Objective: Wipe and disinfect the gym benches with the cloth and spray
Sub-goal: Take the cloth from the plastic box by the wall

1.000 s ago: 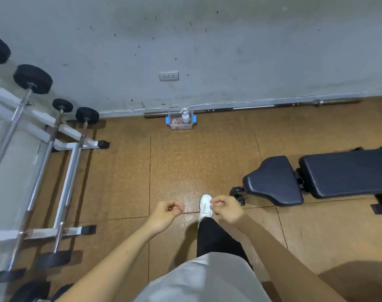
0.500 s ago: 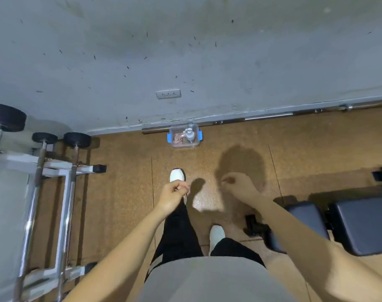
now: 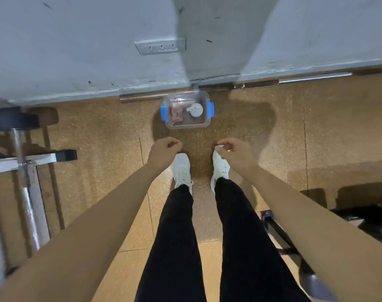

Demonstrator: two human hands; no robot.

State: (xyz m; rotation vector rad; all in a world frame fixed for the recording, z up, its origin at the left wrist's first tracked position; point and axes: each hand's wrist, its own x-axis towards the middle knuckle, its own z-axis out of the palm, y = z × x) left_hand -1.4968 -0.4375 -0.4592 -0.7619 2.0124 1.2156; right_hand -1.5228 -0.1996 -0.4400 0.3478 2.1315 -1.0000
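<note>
A clear plastic box (image 3: pixel 204 124) with blue side clips stands on the floor against the wall, straight ahead of my feet. Inside it lie a pinkish cloth (image 3: pixel 176 114) on the left and a white spray bottle (image 3: pixel 195 110) on the right, seen from above. My left hand (image 3: pixel 164 150) and my right hand (image 3: pixel 233 152) hang in front of me, just short of the box, each with fingers loosely curled and nothing in them. The bench is mostly out of view; only its dark frame (image 3: pixel 279 234) shows at the lower right.
A barbell rack (image 3: pixel 26 171) with a black weight plate (image 3: pixel 11 119) stands at the left. A long bar (image 3: pixel 294 80) lies along the base of the grey wall, under a wall socket (image 3: pixel 160 46). My white shoes (image 3: pixel 181 168) stand on the brown speckled floor.
I have walked up to the wall, so the box now lies close before my feet. The bench has slid out of view at the right. Both hands stay curled and empty.
</note>
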